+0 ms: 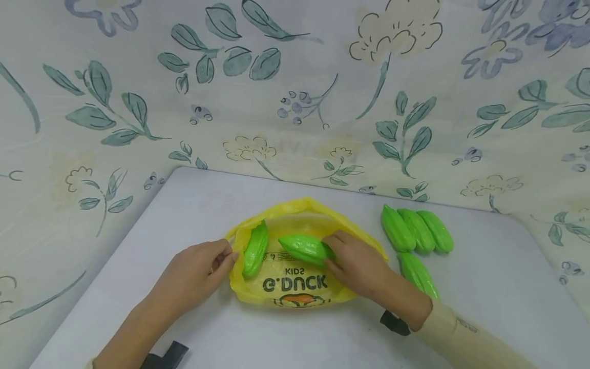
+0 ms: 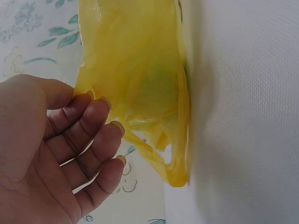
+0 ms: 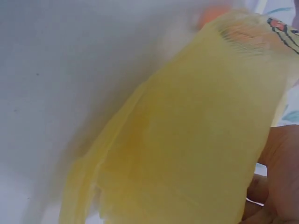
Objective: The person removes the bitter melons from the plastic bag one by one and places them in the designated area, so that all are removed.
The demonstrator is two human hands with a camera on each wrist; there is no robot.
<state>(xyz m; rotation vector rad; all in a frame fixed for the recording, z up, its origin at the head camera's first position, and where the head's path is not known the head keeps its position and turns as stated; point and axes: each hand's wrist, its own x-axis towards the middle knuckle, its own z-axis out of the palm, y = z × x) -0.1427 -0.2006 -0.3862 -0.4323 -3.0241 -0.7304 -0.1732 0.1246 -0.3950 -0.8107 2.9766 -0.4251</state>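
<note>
A yellow plastic bag (image 1: 295,292) printed with "G.DUCK KIDS" lies on the table with its mouth held wide. My left hand (image 1: 198,269) pinches the bag's left rim between thumb and fingertips; the left wrist view shows the thin plastic (image 2: 135,88) between them. Inside the bag's mouth, my right hand (image 1: 357,264) grips the end of a glossy green ridged fruit (image 1: 301,248), pointed at its far tip. Another such green fruit (image 1: 255,251) rests at the bag's left side. In the right wrist view the bag wall (image 3: 187,140) hides most of that hand.
Several more green fruits (image 1: 417,230) lie at the right of the white table (image 1: 488,256), three side by side and one below, partly behind the right forearm. A floral cloth (image 1: 299,123) rises behind the table's back edge.
</note>
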